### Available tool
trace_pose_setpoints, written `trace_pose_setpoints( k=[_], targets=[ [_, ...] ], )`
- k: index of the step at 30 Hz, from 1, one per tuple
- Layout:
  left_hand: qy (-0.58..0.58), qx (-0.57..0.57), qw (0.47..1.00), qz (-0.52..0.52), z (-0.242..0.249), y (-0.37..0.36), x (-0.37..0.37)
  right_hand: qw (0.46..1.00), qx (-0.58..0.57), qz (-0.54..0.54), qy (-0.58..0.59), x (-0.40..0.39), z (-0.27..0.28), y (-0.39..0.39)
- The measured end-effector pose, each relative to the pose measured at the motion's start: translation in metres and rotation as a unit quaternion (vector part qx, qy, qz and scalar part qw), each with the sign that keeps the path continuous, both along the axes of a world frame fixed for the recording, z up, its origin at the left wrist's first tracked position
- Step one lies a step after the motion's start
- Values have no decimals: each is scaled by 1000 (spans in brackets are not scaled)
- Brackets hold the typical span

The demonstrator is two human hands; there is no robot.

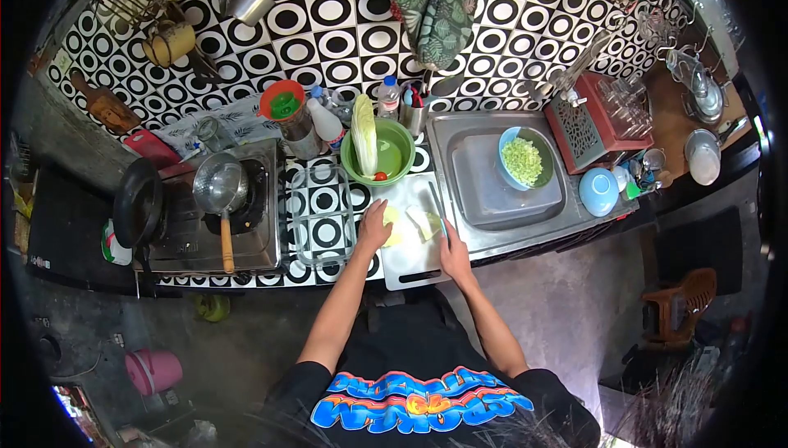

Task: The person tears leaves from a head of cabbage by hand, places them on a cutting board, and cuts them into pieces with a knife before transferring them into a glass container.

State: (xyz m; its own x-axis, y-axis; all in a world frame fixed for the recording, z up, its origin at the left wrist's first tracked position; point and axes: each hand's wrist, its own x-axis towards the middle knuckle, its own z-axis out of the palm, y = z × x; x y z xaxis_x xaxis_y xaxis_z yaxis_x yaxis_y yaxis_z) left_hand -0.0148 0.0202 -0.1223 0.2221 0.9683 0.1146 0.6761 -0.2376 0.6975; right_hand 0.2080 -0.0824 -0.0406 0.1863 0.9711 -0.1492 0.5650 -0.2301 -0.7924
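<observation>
My left hand (pixel 375 225) rests at the left side of a metal cutting board (pixel 406 266), its fingers on pale green cabbage leaves (pixel 392 233). In my right hand (pixel 454 253), closed round the handle, is a knife (pixel 437 198) with its blade pointing away from me. Between the hands, beside the blade, lie cut cabbage pieces (pixel 423 223). Behind the board, a green bowl (pixel 400 161) holds a long napa cabbage (pixel 365 136) and a small red tomato (pixel 380 176). A light blue bowl (pixel 506 143) of chopped greens (pixel 523 161) stands in the sink (pixel 478 194).
A glass dish (pixel 318 261) sits left of the board. Farther left, a saucepan (pixel 220 184) and a black pan (pixel 138 202) are on the stove (pixel 185 255). Bottles (pixel 388 97) stand behind the green bowl. An upturned blue bowl (pixel 598 192) is right of the sink.
</observation>
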Motion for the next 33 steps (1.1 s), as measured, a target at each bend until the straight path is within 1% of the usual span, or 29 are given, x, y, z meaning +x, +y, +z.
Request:
trace_pose_setpoints(
  k=[1, 2, 3, 4, 5, 6, 7, 9, 11, 15, 16, 18, 19, 20, 21, 22, 23, 24, 26, 28, 31, 32, 33],
  targets=[
    [22, -10, 1000, -4, 4, 1, 1, 1000, -5, -10, -15, 6, -9, 9],
    [44, -20, 999, -6, 9, 2, 3, 999, 13, 1, -29, 12, -17, 17],
    [13, -25, 999, 26, 12, 2, 7, 999, 31, 13, -42, 14, -20, 24],
    [-1, -55, 997, 51, 15, 3, 11, 997, 49, 24, -54, 17, -22, 31],
    [-15, -87, 993, 75, 17, 4, 15, 999, 27, 29, -33, 23, -24, 35],
    [-28, -118, 988, 99, 17, 3, 17, 997, 56, 49, -34, 28, -30, 40],
    [-55, -99, 988, 108, 16, 1, 18, 993, 84, 68, -36, 33, -35, 43],
    [-39, -90, 987, 128, 21, -4, 22, 984, 139, 99, -42, 40, -37, 48],
    [-28, -97, 983, 152, 37, -9, 27, 982, 152, 107, -40, 47, -48, 54],
    [-85, -75, 976, 188, 71, -24, 28, 980, 148, 127, -31, 53, -63, 70],
    [-156, -113, 962, 195, 66, -27, 24, 981, 140, 135, -29, 53, -63, 73],
    [-273, -116, 934, 198, 72, -36, 20, 979, 138, 148, -32, 49, -63, 80],
    [-288, -132, 927, 202, 77, -39, 17, 979, 130, 155, -25, 48, -63, 83],
    [-344, -135, 903, 217, 73, -40, 14, 979, 122, 164, -20, 49, -63, 86],
    [-373, -132, 889, 230, 76, -40, 13, 969, 172, 173, -40, 47, -68, 88],
    [-401, -129, 873, 244, 86, -42, 13, 970, 147, 189, -32, 48, -70, 89],
    [-408, -108, 870, 254, 95, -45, 13, 971, 122, 206, -23, 47, -72, 90],
    [-427, -107, 858, 263, 97, -47, 11, 970, 98, 221, -14, 45, -72, 91],
    [-423, -83, 861, 271, 77, -46, 0, 966, 90, 243, 13, 45, -72, 94],
    [-437, -107, 850, 272, 87, -48, -4, 971, 61, 233, -7, 40, -58, 93],
    [-480, -134, 829, 256, 92, -50, -12, 969, 76, 231, 42, 14, -43, 93],
    [-491, -144, 822, 248, 92, -52, -16, 964, 5, 234, 124, 2, -39, 91],
    [-503, -153, 816, 240, 94, -52, -20, 948, -65, 234, 205, -13, -21, 91]
  ],
)
